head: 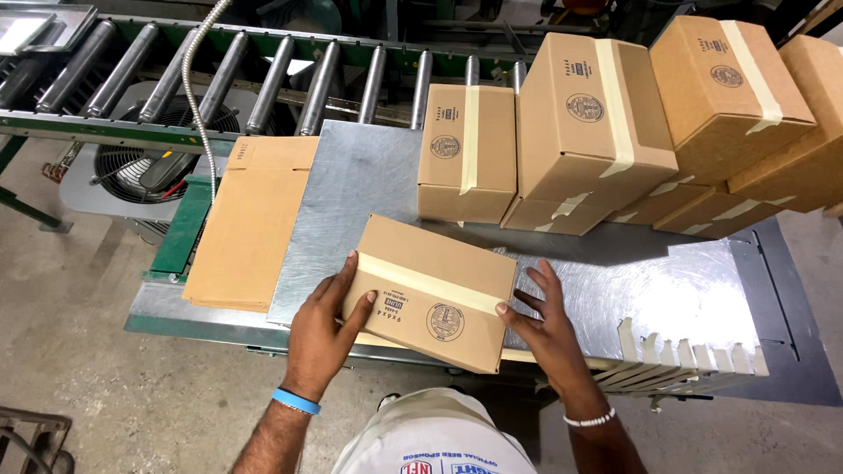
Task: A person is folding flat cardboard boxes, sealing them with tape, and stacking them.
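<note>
Cardboard box [432, 292] gripped between both our hands, lower centre of frame.
Our left hand [320, 329] and right hand [549, 329], fingers spread, press its opposite ends above the steel table [369, 175].

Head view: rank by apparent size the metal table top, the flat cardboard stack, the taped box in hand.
1. metal table top
2. flat cardboard stack and taped box look alike in size; the box is nearer the camera, so unranked.
</note>
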